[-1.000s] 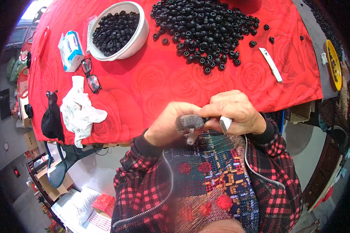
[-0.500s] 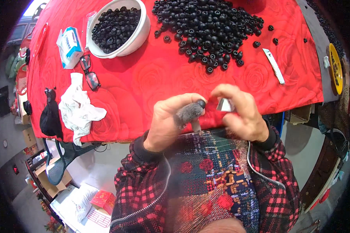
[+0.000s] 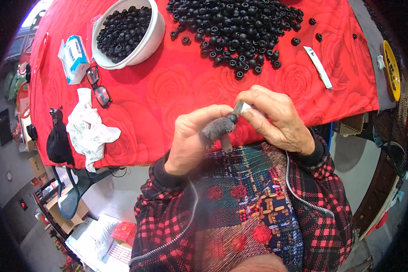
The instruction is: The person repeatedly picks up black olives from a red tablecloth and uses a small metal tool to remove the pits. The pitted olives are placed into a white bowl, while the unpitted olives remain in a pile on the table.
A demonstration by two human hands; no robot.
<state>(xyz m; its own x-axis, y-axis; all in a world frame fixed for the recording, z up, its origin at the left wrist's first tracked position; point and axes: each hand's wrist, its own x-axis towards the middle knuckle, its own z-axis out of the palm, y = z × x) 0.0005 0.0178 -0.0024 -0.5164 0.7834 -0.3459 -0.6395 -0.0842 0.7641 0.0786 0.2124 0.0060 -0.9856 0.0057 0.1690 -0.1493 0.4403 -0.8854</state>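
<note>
Here, largest first: red rose-print tablecloth [image 3: 177, 86] covers the table, top to mid frame. On it, top centre, a loose heap of small black ring-shaped parts [image 3: 235, 31]; to its left a white bowl [image 3: 152, 38] filled w/ the same parts. Crumpled white cloth [image 3: 88, 129] lies near the table's left edge, just beside a black pouch [image 3: 59, 143]. Small blue-and-white packet [image 3: 75, 54] sits left of the bowl, w/ folded glasses [image 3: 99, 88] just below it. A second white blade-like tool [image 3: 318, 67] lies alone at right, well apart from the heap.

Hands, at the table's near edge, close together: left hand [image 3: 192, 143] is curled, its forefinger in a grey fuzzy finger cover [image 3: 216, 129], pinching a small black part [image 3: 231, 118] at its tip. Right hand [image 3: 276, 120] is closed around a small metal blade [image 3: 240, 108], tip touching that part.
</note>
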